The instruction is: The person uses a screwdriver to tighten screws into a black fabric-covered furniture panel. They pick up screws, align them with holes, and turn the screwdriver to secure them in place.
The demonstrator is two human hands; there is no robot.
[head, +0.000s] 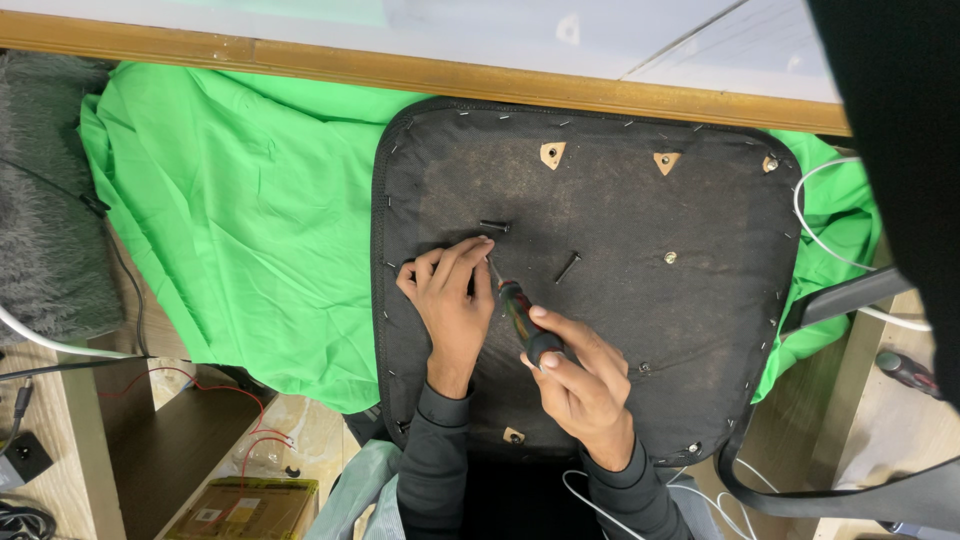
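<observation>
while the left hand (450,300) presses its fingertips (478,246) down on the black underside of a chair seat (620,330), the right hand (580,385) is closed around the handle of a screwdriver (520,315), thumb lying along the grip. the tool slants up and to the left, its thin tip coming down just beside the left fingers; whether a screw sits under them i cannot tell, since the fingers hide the spot. the left hand holds nothing that shows, it just rests flat and pinched at the tip.

the seat lies upside down over a green cloth (240,220), near a wooden edge (400,70). two loose dark screws (567,266) lie on the fabric, one above the left hand, one to its right, both apart from the tool. a second screwdriver (905,370) lies well apart at the right.

the screwdriver looks light and stiff, and its ridged handle seems a sure place to hold; the bare shaft would likely slip. the seat looks rigid and fairly heavy under a thin stapled cover, best taken by its rim. the small screws would roll or slide off easily.
</observation>
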